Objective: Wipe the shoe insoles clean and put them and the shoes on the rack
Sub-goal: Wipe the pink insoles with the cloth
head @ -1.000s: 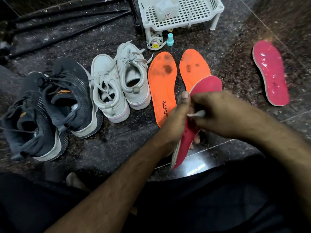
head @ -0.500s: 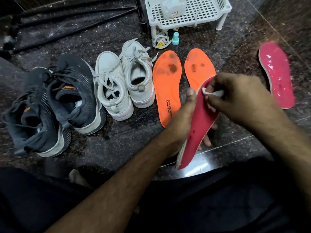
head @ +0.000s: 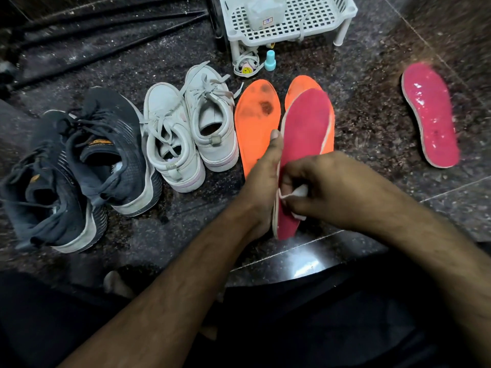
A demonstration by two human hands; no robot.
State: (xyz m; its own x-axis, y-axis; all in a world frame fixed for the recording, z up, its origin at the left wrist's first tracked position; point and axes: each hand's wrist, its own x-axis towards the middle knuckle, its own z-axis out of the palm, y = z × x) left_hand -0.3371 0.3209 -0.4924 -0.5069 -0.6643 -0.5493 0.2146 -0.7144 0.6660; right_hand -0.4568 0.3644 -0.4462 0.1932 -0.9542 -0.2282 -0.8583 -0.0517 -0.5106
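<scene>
Currently, left hand (head: pixel 261 181) grips pink insole (head: pixel 303 144); right hand (head: pixel 326 187) fingers pinch white wipe (head: pixel 299 192). Loosened grip risks dropping it onto soiled orange insoles (head: pixel 256 120) beneath.

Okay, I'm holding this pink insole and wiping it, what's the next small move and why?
Probably draw the white wipe in your right hand up toward the toe of the pink insole, while your left hand steadies it. The wipe sits near the heel end, so the upper stretch likely needs a pass.
</scene>
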